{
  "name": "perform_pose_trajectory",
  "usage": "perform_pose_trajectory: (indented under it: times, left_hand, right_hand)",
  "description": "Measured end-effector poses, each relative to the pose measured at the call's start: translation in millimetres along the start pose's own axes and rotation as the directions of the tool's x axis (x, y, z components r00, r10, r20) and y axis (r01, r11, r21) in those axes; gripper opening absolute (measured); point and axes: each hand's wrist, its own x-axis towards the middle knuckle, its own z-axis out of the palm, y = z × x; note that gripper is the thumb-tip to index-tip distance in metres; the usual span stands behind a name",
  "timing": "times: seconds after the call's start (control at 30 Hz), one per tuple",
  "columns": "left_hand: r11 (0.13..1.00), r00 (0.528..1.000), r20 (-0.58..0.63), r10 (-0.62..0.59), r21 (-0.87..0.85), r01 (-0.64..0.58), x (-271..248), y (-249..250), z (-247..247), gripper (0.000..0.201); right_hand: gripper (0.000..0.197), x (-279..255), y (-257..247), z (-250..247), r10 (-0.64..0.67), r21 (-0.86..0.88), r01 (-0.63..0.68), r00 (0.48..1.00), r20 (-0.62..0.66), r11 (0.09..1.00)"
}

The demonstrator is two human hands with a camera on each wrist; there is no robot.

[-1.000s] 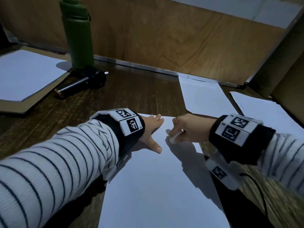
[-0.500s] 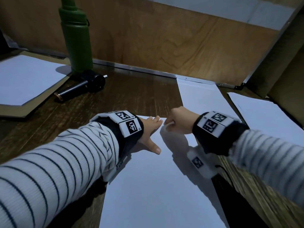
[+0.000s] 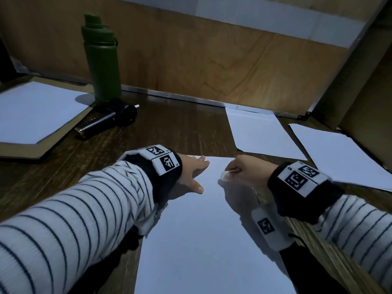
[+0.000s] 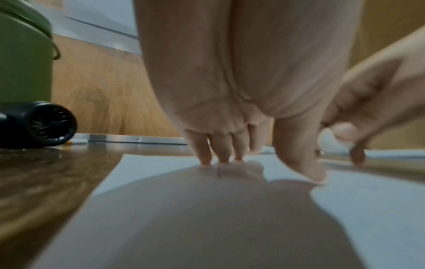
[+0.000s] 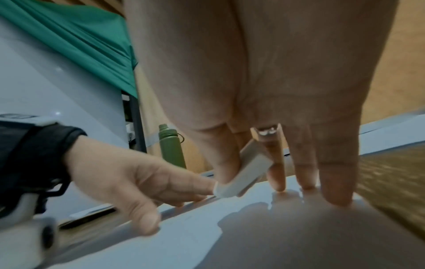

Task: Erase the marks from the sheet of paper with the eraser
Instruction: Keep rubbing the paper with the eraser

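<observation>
A white sheet of paper lies in front of me on the dark wooden table. My left hand lies flat on the sheet's far left corner, fingers straight, thumb spread. My right hand pinches a small white eraser between thumb and fingers, its lower end on the paper near the far edge. The right wrist view shows the eraser held slanted, tip on the sheet, close to my left hand. In the left wrist view a faint short pencil line shows under my left hand.
A green bottle stands at the back left, a black cylindrical tool lying at its foot. White paper on a cardboard pad lies far left. Two more sheets lie at the right. A wooden wall closes the back.
My right hand with the eraser went left toward the left hand, then back to the right a little. My left hand has stayed pressed on the sheet.
</observation>
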Motion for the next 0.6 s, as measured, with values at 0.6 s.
perform_pose_trajectory:
  times: [0.6]
  left_hand:
    - [0.983,0.978,0.099,-0.185,0.034,0.182,-36.1,-39.1,12.8,0.106]
  right_hand:
    - [0.014,-18.8,-29.7,-1.7,0.057,0.078,-0.054,0.997,-0.043,0.995]
